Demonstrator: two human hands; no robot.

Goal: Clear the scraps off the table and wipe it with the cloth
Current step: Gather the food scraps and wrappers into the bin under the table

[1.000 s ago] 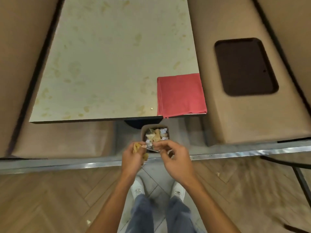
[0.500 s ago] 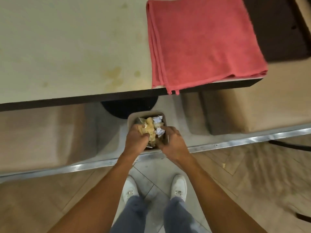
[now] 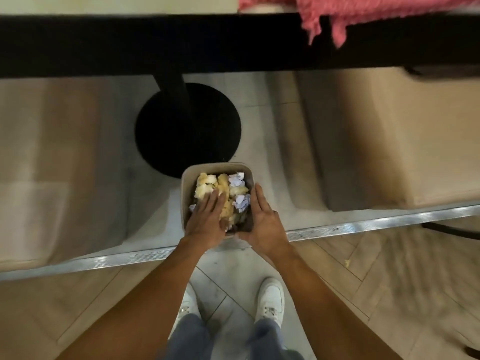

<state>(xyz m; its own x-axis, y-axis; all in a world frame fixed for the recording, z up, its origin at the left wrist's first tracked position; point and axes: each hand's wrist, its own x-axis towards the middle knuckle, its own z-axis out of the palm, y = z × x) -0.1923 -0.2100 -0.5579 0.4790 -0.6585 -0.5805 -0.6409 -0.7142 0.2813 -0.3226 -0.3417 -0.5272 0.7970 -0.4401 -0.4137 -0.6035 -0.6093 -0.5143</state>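
The scraps [image 3: 207, 183] are pressed down in the bin [image 3: 215, 168] on the floor by the flat, straight-fingered left hand [image 3: 207, 219], the open right hand [image 3: 265, 222] is laid along its right wall, and the cloth [image 3: 376, 6] is draped over the counter [image 3: 130, 42] edge above.

Hidden and cropped around the bin [image 3: 186, 188]
Beyond the bin, the top edge crops the table [image 3: 117, 3] and cloth [image 3: 363, 6]. The left hand [image 3: 207, 216] covers some scraps [image 3: 220, 185], and with the right hand [image 3: 262, 219] hides the bin's near rim. The benches [image 3: 389, 139] on either side are blurred.
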